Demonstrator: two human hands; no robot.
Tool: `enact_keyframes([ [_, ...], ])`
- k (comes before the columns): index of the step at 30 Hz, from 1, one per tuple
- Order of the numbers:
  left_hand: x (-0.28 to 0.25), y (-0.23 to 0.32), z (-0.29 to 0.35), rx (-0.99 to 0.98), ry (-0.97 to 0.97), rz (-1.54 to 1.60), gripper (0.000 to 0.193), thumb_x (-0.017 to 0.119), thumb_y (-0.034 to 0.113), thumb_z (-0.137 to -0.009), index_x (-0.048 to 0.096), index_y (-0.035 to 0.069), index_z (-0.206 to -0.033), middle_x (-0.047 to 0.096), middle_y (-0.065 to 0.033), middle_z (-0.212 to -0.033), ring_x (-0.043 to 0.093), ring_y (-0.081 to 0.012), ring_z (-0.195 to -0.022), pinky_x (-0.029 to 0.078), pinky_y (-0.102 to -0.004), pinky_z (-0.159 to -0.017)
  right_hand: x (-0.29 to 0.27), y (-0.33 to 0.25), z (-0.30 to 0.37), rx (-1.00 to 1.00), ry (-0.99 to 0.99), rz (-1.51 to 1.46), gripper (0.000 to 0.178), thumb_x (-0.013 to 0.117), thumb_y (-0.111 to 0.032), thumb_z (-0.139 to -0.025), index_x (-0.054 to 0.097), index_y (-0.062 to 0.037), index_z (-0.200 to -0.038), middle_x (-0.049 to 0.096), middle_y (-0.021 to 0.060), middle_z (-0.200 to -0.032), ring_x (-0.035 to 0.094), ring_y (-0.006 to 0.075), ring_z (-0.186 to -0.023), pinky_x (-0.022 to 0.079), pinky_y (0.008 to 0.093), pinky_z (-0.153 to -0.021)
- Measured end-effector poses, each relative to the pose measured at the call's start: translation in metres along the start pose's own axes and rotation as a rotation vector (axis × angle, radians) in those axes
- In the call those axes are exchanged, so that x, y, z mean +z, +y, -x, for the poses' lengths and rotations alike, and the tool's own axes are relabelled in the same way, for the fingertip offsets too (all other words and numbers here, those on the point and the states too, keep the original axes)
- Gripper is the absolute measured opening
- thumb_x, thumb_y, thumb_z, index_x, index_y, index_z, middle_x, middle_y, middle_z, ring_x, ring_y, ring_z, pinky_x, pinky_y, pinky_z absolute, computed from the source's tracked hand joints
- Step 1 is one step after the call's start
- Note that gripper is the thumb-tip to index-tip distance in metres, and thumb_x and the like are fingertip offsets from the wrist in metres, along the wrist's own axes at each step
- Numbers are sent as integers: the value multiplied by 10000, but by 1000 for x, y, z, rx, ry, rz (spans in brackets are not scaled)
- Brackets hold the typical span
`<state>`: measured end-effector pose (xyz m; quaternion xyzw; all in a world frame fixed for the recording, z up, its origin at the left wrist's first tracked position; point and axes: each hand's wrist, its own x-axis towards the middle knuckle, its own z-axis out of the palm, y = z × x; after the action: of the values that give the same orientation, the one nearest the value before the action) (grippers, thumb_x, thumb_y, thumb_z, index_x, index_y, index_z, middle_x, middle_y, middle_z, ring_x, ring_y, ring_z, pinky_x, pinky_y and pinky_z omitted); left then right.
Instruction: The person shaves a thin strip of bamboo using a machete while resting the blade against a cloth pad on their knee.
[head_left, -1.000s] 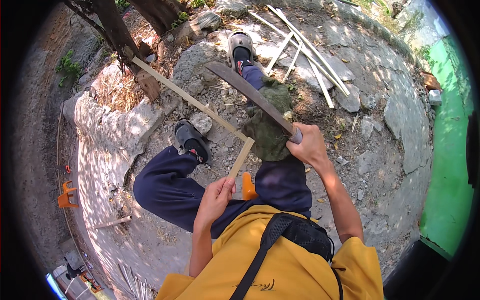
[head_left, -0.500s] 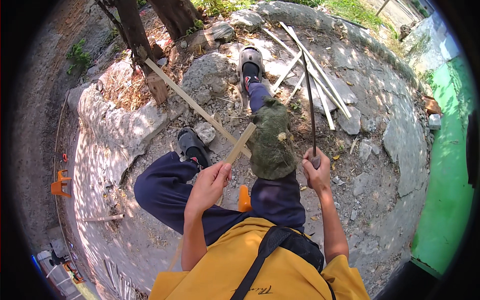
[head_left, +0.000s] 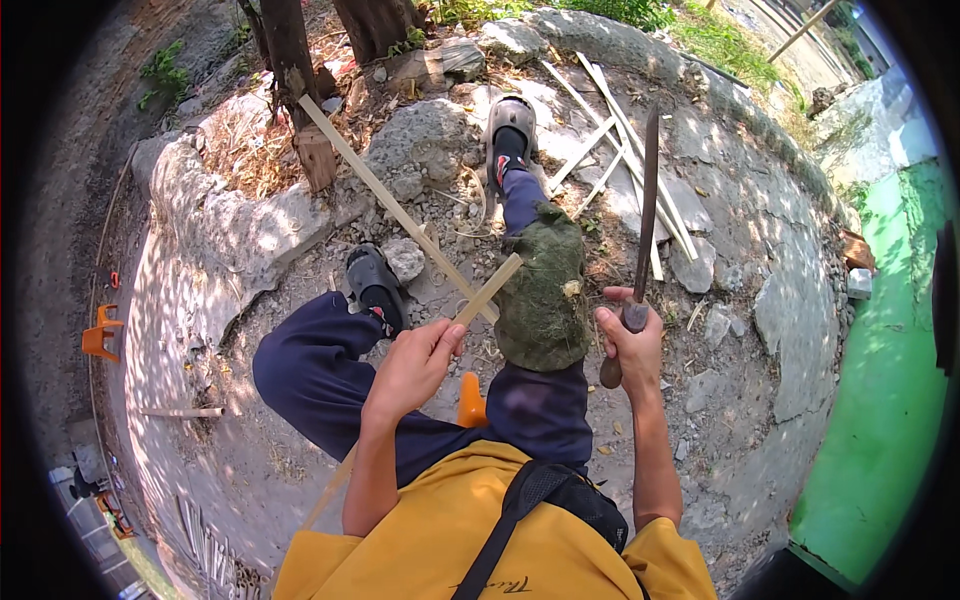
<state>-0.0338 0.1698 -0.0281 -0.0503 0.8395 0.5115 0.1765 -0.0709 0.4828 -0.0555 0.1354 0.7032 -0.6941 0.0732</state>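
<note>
Two bare hands, both occupied: left hand closed on a narrow, flat, pale tan wooden strip, thumb pressed along its upper face; right hand wrapped round the brown handle of a long, dark-bladed machete, blade pointing away from the body and apart from the held strip. Held strip slants away to the right, free end at the left edge of a shaggy, dark green cloth pad lying over the outstretched right leg, navy trousers; cannot tell whether strip and pad touch. Longer pale wooden strip runs from beside a rough brown tree trunk toward the pad, its near end crossing the held piece in view. Several thin whitish strips lie crossed on the stony grey ground, toward its far right edge, well apart from both hands. Orange plastic chair near the ground's left edge; bright green painted wall along its right edge
</note>
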Motion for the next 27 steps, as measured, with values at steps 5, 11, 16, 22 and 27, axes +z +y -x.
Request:
enact_keyframes([
  [5, 2, -2, 5, -23, -5, -37, 407, 516, 326, -1137, 613, 27, -879, 487, 17, -614, 467, -75, -486, 397, -295, -470, 26, -22, -21, 1, -71, 117, 404, 900, -240, -867, 691, -31, -1143, 582, -59, -661, 520, 25, -550, 387, 217, -515],
  [11, -1, 5, 9, -78, -50, -38, 395, 529, 320, -1115, 672, -8, -947, 645, -181, -729, 629, -371, -685, 489, -452, -688, 36, -12, -37, -48, -81, 279, 267, 856, -191, -880, 673, -44, -1009, 622, -31, -714, 531, 34, -584, 404, 233, -540],
  [16, -4, -1, 12, -66, -38, -27, 396, 523, 317, -1126, 647, 4, -917, 565, -86, -668, 538, -225, -580, 438, -381, -579, 19, -11, -35, 65, -111, 30, 146, 752, -95, -925, 668, -30, -1026, 641, 14, -708, 510, 60, -489, 369, 240, -452],
  [22, -3, -5, 9, 7, -40, -17, 415, 508, 317, -1139, 628, 18, -877, 497, 4, -612, 457, -88, -479, 390, -306, -479, -35, 1, -34, 46, 71, -67, 319, 713, -293, -1018, 697, 9, -1118, 619, 28, -674, 486, 70, -457, 359, 245, -429],
  [27, -5, 11, 9, -72, -55, -44, 404, 527, 307, -1117, 645, -11, -899, 572, -170, -654, 564, -329, -597, 459, -441, -637, -84, 26, -27, 75, 211, 37, 473, 618, -415, -1072, 688, 3, -1281, 543, -12, -629, 461, 59, -457, 359, 231, -437],
])
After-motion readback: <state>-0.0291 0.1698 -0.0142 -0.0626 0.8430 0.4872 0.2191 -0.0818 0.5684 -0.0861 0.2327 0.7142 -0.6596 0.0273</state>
